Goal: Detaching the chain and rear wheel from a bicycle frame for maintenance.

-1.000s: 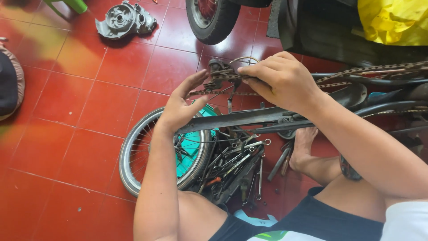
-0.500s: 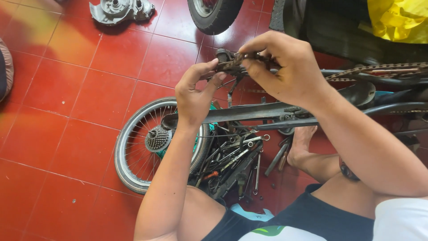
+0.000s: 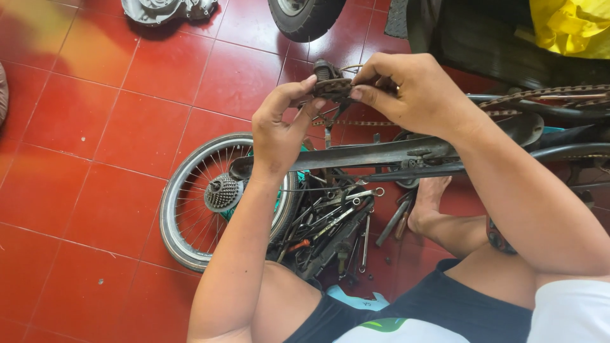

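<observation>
Pinching a grimy derailleur between them, the left hand and right hand held it above the bicycle frame. Its long axis ran roughly left to right, the cage end toward the left thumb. The chain stretched rightward. Below lay a spoked wheel and a heap of wrenches on the red tiled floor.

Black rubber tyre, grey metal engine casing, yellow plastic bag cut by top edge; small rusty part half hidden by fingers.
</observation>
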